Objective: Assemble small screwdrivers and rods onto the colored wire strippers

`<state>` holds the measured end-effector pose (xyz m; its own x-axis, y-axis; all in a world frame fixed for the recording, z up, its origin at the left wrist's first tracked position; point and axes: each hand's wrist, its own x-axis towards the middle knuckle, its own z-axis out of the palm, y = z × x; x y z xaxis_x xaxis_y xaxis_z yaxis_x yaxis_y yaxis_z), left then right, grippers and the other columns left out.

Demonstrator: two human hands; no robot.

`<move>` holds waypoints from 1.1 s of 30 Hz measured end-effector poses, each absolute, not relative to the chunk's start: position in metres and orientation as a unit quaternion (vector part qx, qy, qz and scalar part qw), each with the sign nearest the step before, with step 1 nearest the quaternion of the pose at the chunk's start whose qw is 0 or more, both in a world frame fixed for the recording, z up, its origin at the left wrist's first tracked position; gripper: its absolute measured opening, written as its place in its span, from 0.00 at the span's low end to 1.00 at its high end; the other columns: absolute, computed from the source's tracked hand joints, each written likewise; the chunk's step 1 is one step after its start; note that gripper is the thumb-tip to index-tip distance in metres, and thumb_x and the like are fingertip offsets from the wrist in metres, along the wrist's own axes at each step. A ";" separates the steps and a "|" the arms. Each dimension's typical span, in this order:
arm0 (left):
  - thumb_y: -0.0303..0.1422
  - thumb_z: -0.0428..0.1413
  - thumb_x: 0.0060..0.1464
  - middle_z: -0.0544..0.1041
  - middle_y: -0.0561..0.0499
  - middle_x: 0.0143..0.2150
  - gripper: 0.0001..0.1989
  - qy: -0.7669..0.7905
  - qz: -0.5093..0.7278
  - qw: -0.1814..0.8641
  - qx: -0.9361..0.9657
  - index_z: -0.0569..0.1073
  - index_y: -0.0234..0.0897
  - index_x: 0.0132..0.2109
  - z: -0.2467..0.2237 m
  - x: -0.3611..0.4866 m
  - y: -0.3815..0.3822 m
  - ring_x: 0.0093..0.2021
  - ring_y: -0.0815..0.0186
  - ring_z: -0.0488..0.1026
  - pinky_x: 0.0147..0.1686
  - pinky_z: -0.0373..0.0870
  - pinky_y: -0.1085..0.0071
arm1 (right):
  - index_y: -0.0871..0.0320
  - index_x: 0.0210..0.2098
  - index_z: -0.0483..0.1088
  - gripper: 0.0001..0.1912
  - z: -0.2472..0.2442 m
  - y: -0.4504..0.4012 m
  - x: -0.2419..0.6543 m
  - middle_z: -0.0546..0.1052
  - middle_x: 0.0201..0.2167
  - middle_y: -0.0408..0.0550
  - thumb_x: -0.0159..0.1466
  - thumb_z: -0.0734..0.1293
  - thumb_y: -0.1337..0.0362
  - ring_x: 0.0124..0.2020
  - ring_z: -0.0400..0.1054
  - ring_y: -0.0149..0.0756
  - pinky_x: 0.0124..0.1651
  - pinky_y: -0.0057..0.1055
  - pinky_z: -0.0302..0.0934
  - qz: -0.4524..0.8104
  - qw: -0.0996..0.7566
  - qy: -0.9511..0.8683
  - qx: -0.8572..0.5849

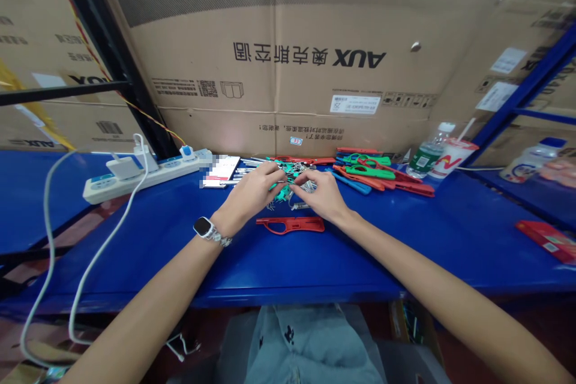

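Note:
Both hands meet over a pile of small green and metal parts (284,193) on the blue table (279,264). My left hand (256,189) has its fingers pinched at the pile's left side, on something I cannot make out. Facing it, my right hand (320,193) pinches thumb and fingers together near a thin piece too small to name. A red plastic lighter-shaped shell (292,225) lies flat just in front of the hands. Behind and to the right is a heap of red, orange, green and blue shells (375,173). Silvery rods stick out left of the pile.
At the left lie a white power strip (112,187) with cables and a card (221,171). A green-labelled bottle (425,156), a paper cup (453,159), another bottle (533,159) and a red box (546,241) stand or lie rightward. Large cartons (288,84) back the table.

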<state>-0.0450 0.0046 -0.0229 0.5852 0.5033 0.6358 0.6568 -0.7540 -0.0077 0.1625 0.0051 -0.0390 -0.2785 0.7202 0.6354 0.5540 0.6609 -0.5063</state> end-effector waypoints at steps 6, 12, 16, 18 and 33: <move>0.34 0.51 0.69 0.73 0.46 0.40 0.10 -0.322 -0.317 0.128 -0.883 0.74 0.36 0.41 -0.020 -0.047 0.004 0.42 0.60 0.73 0.38 0.71 0.66 | 0.56 0.33 0.76 0.06 -0.034 0.002 0.167 0.82 0.33 0.46 0.66 0.68 0.64 0.36 0.76 0.38 0.47 0.37 0.64 0.137 0.451 -0.808 -0.354; 0.35 0.51 0.69 0.73 0.46 0.41 0.10 -0.320 -0.313 0.124 -0.885 0.75 0.36 0.42 -0.020 -0.047 0.004 0.42 0.60 0.73 0.38 0.71 0.66 | 0.57 0.36 0.71 0.05 -0.034 0.003 0.166 0.79 0.34 0.47 0.68 0.65 0.64 0.37 0.73 0.37 0.45 0.36 0.66 0.169 0.443 -0.809 -0.348; 0.35 0.51 0.69 0.74 0.46 0.41 0.10 -0.313 -0.318 0.121 -0.887 0.75 0.37 0.41 -0.022 -0.047 0.005 0.42 0.61 0.72 0.38 0.72 0.66 | 0.56 0.36 0.67 0.04 -0.035 0.004 0.165 0.79 0.34 0.47 0.68 0.64 0.63 0.36 0.75 0.37 0.45 0.38 0.69 0.266 0.442 -0.791 -0.329; 0.34 0.52 0.69 0.74 0.46 0.41 0.10 -0.310 -0.319 0.121 -0.887 0.75 0.37 0.41 -0.023 -0.048 0.006 0.42 0.61 0.72 0.38 0.72 0.66 | 0.55 0.35 0.66 0.05 -0.035 0.004 0.165 0.78 0.30 0.45 0.68 0.64 0.61 0.30 0.74 0.35 0.38 0.35 0.70 0.348 0.432 -0.767 -0.323; 0.33 0.56 0.66 0.77 0.48 0.38 0.05 -0.270 -0.342 0.033 -0.900 0.75 0.37 0.42 -0.021 -0.048 0.006 0.39 0.64 0.75 0.39 0.73 0.68 | 0.59 0.29 0.75 0.09 -0.018 0.002 0.171 0.74 0.23 0.42 0.63 0.67 0.62 0.25 0.65 0.30 0.31 0.29 0.59 0.304 0.371 -0.808 -0.343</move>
